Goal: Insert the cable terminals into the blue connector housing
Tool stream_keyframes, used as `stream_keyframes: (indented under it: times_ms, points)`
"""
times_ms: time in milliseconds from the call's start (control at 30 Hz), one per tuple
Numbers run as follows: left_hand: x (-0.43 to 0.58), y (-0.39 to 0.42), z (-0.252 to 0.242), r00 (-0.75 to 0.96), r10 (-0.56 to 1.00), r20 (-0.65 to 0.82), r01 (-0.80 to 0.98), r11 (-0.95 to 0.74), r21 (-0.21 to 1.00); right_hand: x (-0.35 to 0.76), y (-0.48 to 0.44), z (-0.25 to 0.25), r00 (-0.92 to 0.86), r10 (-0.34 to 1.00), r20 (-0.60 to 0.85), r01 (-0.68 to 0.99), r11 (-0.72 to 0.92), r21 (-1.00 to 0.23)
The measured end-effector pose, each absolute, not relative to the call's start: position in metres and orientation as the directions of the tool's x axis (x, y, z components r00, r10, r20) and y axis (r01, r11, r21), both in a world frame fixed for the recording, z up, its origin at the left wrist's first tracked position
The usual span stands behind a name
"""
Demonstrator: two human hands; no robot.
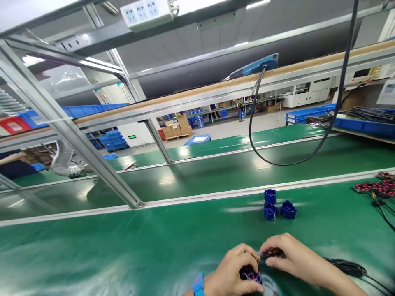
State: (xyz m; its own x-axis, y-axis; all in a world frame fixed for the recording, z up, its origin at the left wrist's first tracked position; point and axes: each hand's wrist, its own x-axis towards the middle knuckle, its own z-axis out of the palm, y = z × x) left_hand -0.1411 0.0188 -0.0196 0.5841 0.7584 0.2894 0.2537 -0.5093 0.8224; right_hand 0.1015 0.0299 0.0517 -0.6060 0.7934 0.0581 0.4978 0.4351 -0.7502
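Left hand (237, 267): fingers curled around dark-blue, round plastic housing (258, 279), red bits inside—likely steadying it low over smooth green table (148, 250). Right hand (285, 255): fingers seemingly pinching thin black cable (265, 255) just beside housing. Coiled black lead (347, 267) by right forearm, perhaps same cable's slack. Beyond: three notched blue plastic cups (270, 211), grouped—probably for easy reach.

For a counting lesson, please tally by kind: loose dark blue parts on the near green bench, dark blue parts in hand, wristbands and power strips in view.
Loose dark blue parts: 3
Dark blue part in the left hand: 1
Wristband: 1
Power strip: 1
Total: 6
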Motion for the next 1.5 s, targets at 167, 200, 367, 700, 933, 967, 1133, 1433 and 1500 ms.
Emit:
stream_keyframes:
  times_ms: [167, 200, 367, 700, 933, 967, 1133, 1433, 1500]
  points:
    - [-0.144, 0.016, -0.008, 0.584, 0.737, 0.342, 0.274, -0.575, 0.771, 0.103, 0.033, 0.048, -0.591, 0.779, 0.21, 0.463, 0.54, -0.703]
    - [-0.145, 0.015, -0.005, 0.592, 0.727, 0.349, 0.276, -0.589, 0.76, 0.104, 0.034, 0.046, -0.588, 0.773, 0.24, 0.452, 0.559, -0.695]
    - [-0.145, 0.013, 0.001, 0.51, 0.808, 0.293, 0.461, -0.545, 0.7, 0.094, 0.033, 0.035, -0.543, 0.793, 0.275, 0.474, 0.56, -0.68]
    - [-0.149, 0.019, -0.003, 0.486, 0.816, 0.313, 0.597, -0.571, 0.563, 0.084, 0.031, 0.02, -0.443, 0.76, 0.476, 0.513, 0.65, -0.56]
    - [-0.15, 0.02, 0.002, 0.534, 0.781, 0.325, 0.53, -0.609, 0.59, 0.082, 0.03, 0.022, -0.42, 0.786, 0.453, 0.551, 0.618, -0.561]
    - [-0.149, 0.02, 0.002, 0.524, 0.781, 0.341, 0.544, -0.615, 0.571, 0.082, 0.029, 0.022, -0.421, 0.794, 0.439, 0.563, 0.608, -0.56]
    - [-0.149, 0.018, -0.002, 0.483, 0.786, 0.386, 0.639, -0.618, 0.458, 0.084, 0.03, 0.023, -0.447, 0.828, 0.34, 0.54, 0.552, -0.635]
    - [-0.149, 0.023, -0.003, 0.587, 0.682, 0.435, 0.541, -0.731, 0.417, 0.078, 0.028, 0.023, -0.388, 0.867, 0.314, 0.515, 0.486, -0.706]
    - [-0.148, 0.023, -0.004, 0.598, 0.676, 0.431, 0.538, -0.737, 0.41, 0.074, 0.027, 0.022, -0.368, 0.873, 0.321, 0.511, 0.478, -0.714]
